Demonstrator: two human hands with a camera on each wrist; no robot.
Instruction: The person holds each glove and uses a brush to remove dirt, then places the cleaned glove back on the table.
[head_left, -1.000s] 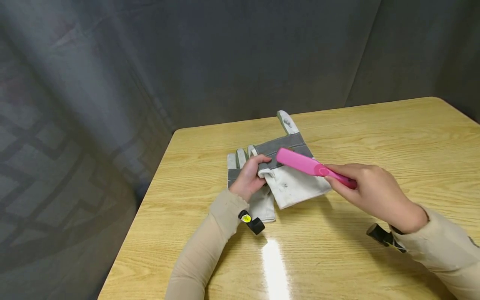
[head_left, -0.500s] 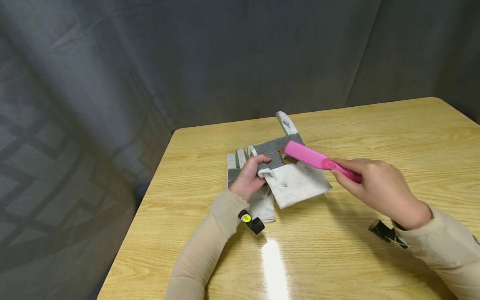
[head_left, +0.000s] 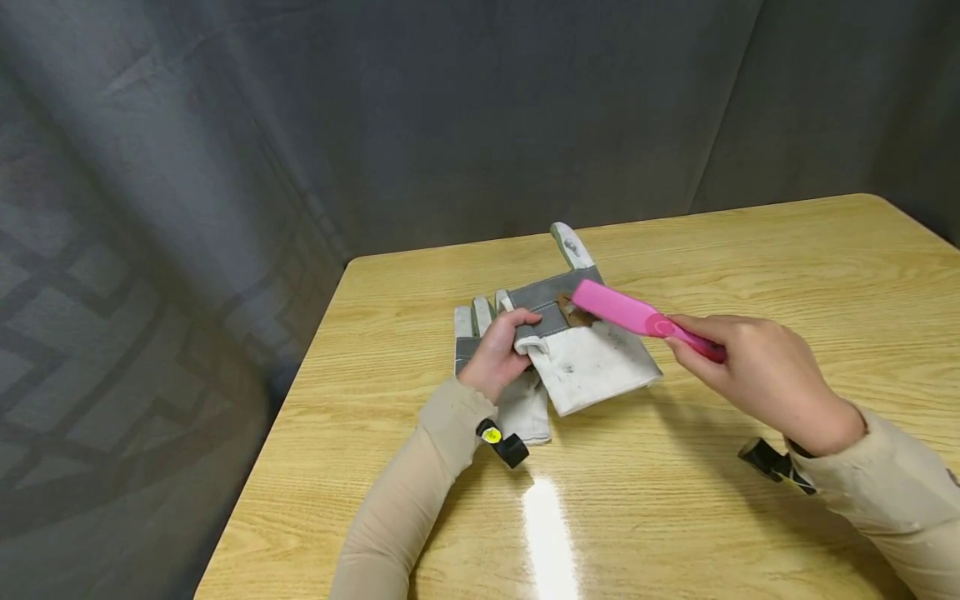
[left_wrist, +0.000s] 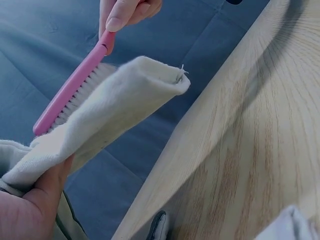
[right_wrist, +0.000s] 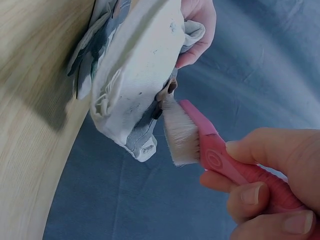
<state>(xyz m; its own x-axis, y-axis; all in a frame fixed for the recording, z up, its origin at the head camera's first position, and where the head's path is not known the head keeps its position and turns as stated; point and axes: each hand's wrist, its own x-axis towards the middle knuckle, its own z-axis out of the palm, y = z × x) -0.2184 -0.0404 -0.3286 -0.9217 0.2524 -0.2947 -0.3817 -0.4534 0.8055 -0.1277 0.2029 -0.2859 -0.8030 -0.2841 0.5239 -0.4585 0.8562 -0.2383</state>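
1. Brush, pink-backed with pale bristles (right_wrist: 182, 135), sits right of centre in the head frame, its head (head_left: 618, 308) angled toward the upper left.
2. My right hand (head_left: 765, 375), right of the frame's centre, is closed around its handle, thumb pressed along it and fingers curled beneath.
3. My left hand (head_left: 498, 354), near the middle, pinches a white-and-grey work glove (head_left: 600, 367), thumb over the grey band; most of the fingers are hidden.
4. That glove lies at the frame's centre, one stained finger pointing to the upper edge, its white cuff raised off the table.
5. In the right wrist view, my bristle tips meet the glove around a brown patch (head_left: 576, 312); I cannot tell what the patch is.
6. Just left of centre and partly covered, a second glove (head_left: 525, 410) rests on the wood-grain table (head_left: 337, 500).
7. Dark grey cloth (head_left: 525, 108) fills the upper frame behind.
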